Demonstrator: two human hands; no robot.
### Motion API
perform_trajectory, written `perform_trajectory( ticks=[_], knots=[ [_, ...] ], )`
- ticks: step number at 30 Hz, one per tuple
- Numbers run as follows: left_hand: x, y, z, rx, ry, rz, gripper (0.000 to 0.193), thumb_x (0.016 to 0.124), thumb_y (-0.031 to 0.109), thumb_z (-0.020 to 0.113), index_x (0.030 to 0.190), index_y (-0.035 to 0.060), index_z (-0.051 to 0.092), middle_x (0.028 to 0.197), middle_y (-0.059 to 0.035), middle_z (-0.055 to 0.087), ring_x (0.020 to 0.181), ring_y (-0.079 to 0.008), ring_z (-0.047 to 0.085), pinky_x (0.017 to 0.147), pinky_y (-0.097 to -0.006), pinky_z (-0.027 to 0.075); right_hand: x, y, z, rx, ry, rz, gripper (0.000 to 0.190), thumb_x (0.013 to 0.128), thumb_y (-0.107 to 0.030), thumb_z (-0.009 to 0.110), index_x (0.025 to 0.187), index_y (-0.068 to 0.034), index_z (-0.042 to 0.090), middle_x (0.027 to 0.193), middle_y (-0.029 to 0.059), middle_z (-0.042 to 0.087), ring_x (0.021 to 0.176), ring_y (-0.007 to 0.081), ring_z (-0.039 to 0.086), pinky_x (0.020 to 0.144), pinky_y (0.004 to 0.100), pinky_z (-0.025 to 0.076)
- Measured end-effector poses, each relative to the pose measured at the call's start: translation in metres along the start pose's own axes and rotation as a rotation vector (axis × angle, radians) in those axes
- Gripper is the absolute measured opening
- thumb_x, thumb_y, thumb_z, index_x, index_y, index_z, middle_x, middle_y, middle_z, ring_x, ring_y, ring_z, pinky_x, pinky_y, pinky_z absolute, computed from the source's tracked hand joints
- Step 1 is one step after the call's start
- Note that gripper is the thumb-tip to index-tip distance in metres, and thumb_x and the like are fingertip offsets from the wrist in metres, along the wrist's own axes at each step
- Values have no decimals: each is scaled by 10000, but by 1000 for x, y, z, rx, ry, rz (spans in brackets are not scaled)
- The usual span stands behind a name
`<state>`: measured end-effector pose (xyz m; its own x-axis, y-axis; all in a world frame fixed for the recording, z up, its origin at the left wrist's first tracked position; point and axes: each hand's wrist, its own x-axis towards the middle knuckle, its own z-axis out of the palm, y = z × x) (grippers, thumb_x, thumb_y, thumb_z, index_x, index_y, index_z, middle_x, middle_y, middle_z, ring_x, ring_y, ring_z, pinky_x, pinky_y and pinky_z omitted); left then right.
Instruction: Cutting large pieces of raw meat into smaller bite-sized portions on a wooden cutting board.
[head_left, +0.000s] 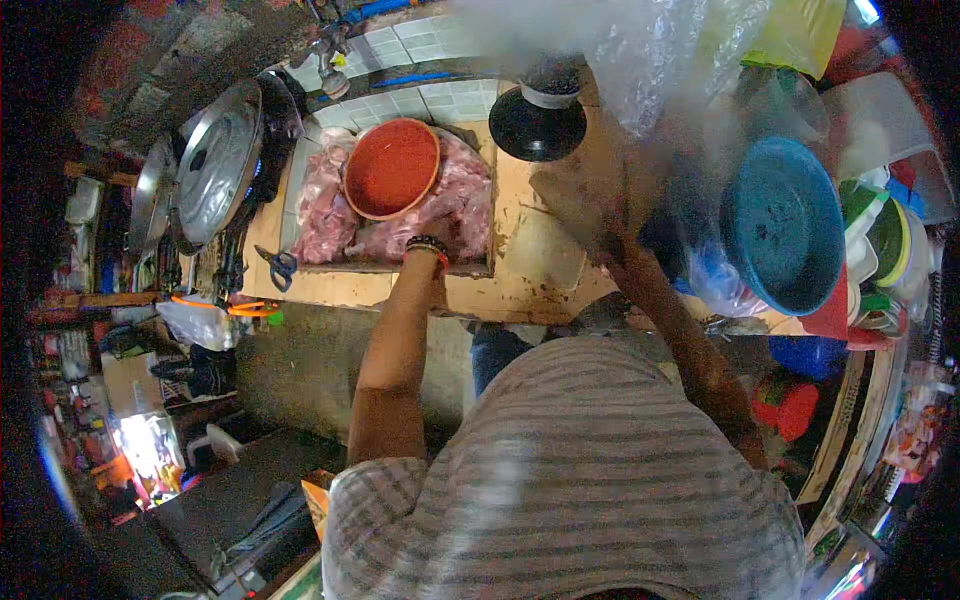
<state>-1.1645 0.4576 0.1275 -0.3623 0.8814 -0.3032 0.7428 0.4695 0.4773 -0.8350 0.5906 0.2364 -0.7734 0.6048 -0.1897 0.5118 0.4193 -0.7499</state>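
Note:
My left hand (437, 232), with a dark bead bracelet at the wrist, reaches into a sink-like recess and touches plastic bags of pink raw meat (469, 202); its fingers are hard to make out. A reddish-orange bowl (393, 169) rests on the bags just beyond it. My right hand (600, 225) is over the counter (525, 292) on the right, blurred behind a hazy patch, so its fingers and anything in them cannot be told. A pale, flat piece (546, 247) lies to its left. Scissors with dark handles (277, 267) lie at the left of the recess.
A large metal pan (219, 161) stands on a stove at the left, with a blue flame beside it. A round black object (537, 124) is behind the counter's middle. A blue basin (784, 225) stands at the right, near stacked containers. Plastic bags (645, 60) hang above.

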Motion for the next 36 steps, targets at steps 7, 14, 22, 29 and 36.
perform_trajectory(
  ticks=[7,14,22,29,36],
  knots=[
    [16,-72,46,210,-266,-106,317,761,161,467,1063,66,483,1153,-75,452,1053,-244,431,882,-371,352,3,3,4,128,2,5,608,825,-205,460,1304,-121,94,937,277,517,828,443,506,677,480,416],
    [35,-91,16,365,-403,214,251,798,185,422,1004,61,495,1089,-85,465,994,-243,446,843,-388,365,1,-2,5,129,-14,27,595,832,-203,458,1301,-102,106,1037,249,484,818,396,530,695,431,434],
    [24,-87,-52,-334,-619,26,175,769,121,503,925,43,511,977,-103,523,866,-231,515,740,-363,427,4,5,9,178,140,-104,564,820,-194,474,1278,-56,176,993,247,510,879,379,523,728,410,436],
    [4,-63,-90,-966,-734,-196,129,743,65,573,857,28,525,879,-118,574,753,-220,576,650,-342,480,17,35,31,138,101,-121,588,808,-190,509,1284,-61,189,953,157,511,780,237,515,718,351,414],
    [-30,100,-106,-868,-305,86,74,726,31,604,741,22,532,731,-73,580,630,-165,584,515,-259,488,-3,-3,4,197,153,-159,560,814,-209,492,1262,-41,202,1195,214,370,991,373,462,804,431,388]
  ],
)
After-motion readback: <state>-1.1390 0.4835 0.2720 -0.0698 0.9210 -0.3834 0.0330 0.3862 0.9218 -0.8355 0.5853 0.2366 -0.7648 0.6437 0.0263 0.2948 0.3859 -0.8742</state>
